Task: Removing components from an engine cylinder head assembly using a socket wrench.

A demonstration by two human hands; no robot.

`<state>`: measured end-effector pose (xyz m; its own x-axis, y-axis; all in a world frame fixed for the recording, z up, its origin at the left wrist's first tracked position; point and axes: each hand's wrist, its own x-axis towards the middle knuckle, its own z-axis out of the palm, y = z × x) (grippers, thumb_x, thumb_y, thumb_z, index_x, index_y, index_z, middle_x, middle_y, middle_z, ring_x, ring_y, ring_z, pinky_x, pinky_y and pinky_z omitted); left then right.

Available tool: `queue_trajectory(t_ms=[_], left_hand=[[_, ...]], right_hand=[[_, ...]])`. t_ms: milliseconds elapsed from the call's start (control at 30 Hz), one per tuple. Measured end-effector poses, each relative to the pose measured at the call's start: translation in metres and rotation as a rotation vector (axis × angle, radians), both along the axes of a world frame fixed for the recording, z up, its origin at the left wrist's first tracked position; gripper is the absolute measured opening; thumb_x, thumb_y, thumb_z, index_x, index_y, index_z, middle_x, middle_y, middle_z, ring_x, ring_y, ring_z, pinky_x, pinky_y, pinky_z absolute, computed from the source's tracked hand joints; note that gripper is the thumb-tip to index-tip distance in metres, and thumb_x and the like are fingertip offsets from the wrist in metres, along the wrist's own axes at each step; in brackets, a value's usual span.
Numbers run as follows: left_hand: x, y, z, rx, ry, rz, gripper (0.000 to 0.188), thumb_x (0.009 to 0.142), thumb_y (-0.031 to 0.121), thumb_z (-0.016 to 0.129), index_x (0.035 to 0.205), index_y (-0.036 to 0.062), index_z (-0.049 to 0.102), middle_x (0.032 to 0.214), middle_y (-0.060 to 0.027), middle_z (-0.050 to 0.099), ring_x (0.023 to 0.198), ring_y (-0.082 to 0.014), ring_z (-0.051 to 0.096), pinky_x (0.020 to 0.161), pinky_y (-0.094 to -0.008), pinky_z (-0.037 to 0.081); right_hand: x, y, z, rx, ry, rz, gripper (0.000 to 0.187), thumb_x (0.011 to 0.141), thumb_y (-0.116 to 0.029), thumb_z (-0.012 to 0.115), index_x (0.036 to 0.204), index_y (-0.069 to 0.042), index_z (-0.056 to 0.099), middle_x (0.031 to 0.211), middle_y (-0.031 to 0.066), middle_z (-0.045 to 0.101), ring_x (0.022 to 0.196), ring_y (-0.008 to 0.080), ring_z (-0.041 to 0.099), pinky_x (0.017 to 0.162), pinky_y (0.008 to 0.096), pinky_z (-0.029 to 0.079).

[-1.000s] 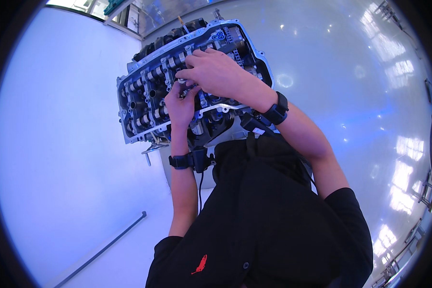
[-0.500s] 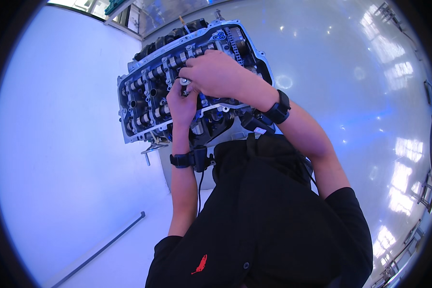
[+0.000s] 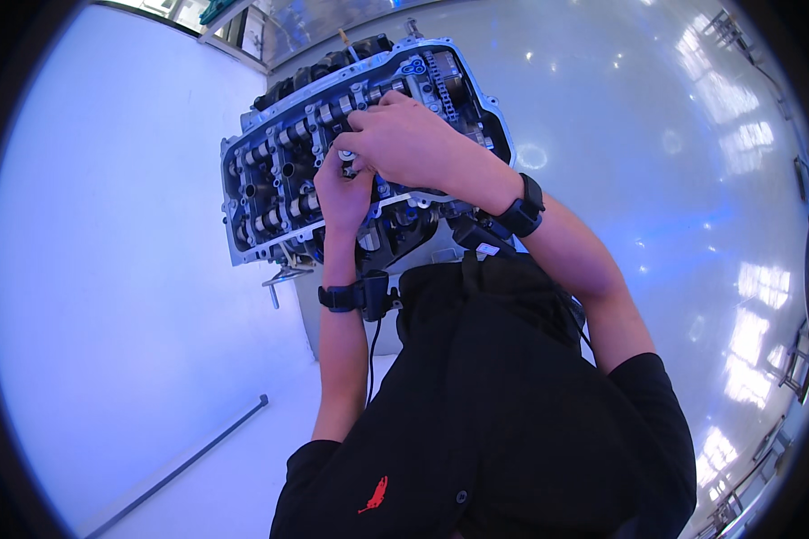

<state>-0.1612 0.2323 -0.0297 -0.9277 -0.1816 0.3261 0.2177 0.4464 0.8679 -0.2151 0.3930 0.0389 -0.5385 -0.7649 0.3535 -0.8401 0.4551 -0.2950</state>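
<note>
An engine (image 3: 243,247) lies before me with its top cover off, its two camshafts (image 3: 297,135) and timing chain (image 3: 441,85) bare. Over the middle of it my left hand (image 3: 343,199) has its fingers closed round a small round part with a pale, shiny end (image 3: 347,155). My right hand (image 3: 404,139) reaches across from the right, its fingers bent at the same part and its thumb side close to my left fingertips. The rest of that part is hidden by my fingers, so its kind cannot be told. Open round holes (image 3: 288,172) show left of my hands.
Black straps with small boxes sit on my wrists. A cable (image 3: 372,359) hangs from the left box (image 3: 375,296). A metal handle (image 3: 274,292) sticks out below the engine's near left corner. A dark bar (image 3: 180,467) runs along the floor at lower left.
Both hands stay at the same spot over the engine. My right fingers have shifted only slightly, covering a little more of the pale end. The view has moved a trifle.
</note>
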Motion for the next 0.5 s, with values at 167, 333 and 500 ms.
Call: queue_trajectory(t_ms=[167, 333, 500], left_hand=[[-0.002, -0.007, -0.002, -0.143, 0.066, -0.066, 0.023, 0.086, 0.007, 0.073, 0.105, -0.0028, 0.064, 0.086, -0.0101, 0.069, 0.077, -0.0099, 0.059, 0.069, -0.0280, 0.048], [-0.001, -0.011, -0.005, -0.064, -0.152, 0.041, 0.026, 0.085, 0.008, 0.074, 0.107, -0.0016, 0.064, 0.088, -0.0130, 0.070, 0.083, -0.0185, 0.066, 0.076, -0.0311, 0.050], [0.001, 0.001, 0.005, -0.173, 0.038, 0.023, 0.024, 0.084, 0.009, 0.074, 0.102, -0.0027, 0.063, 0.085, -0.0132, 0.070, 0.081, -0.0184, 0.066, 0.074, -0.0313, 0.050]], right_hand=[[-0.015, 0.002, -0.015, -0.127, 0.301, -0.032, 0.027, 0.084, -0.018, 0.071, 0.110, -0.015, 0.070, 0.090, 0.0060, 0.066, 0.088, 0.0261, 0.067, 0.089, 0.0415, 0.047], [-0.005, 0.002, 0.002, 0.000, 0.002, -0.062, 0.031, 0.079, -0.013, 0.071, 0.110, -0.016, 0.071, 0.090, 0.0052, 0.066, 0.091, 0.0260, 0.066, 0.089, 0.0413, 0.047], [-0.007, 0.004, -0.007, -0.087, 0.107, 0.023, 0.030, 0.082, -0.014, 0.070, 0.111, -0.017, 0.071, 0.090, 0.0057, 0.066, 0.092, 0.0259, 0.066, 0.087, 0.0407, 0.048]])
